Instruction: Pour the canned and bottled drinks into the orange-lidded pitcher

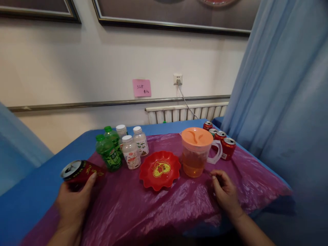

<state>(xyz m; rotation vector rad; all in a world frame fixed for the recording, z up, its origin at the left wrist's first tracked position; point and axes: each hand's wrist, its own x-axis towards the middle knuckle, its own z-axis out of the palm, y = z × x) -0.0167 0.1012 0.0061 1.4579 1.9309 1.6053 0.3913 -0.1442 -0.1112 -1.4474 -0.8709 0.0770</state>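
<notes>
A dark red drink can (88, 171) with yellow lettering and an opened top leans over at the left, and my left hand (74, 201) is wrapped round it. Just right of the pitcher's base, my right hand (227, 193) is curled with thumb and forefinger close together; whether something small is between them I cannot make out. The clear pitcher (193, 162) has an orange lid and amber liquid inside. Between my hands lies a red scalloped plate (146, 176) with a yellow heart design in its middle. No liquid is visibly flowing anywhere.
Green bottles (111, 157) and white-capped clear bottles (132, 155) stand behind the plate's left side. Several cans (228, 150) stand right of the pitcher. Purple plastic sheeting (153, 212) covers part of the blue table cover (28, 191). A blue curtain (279, 102) hangs at the right.
</notes>
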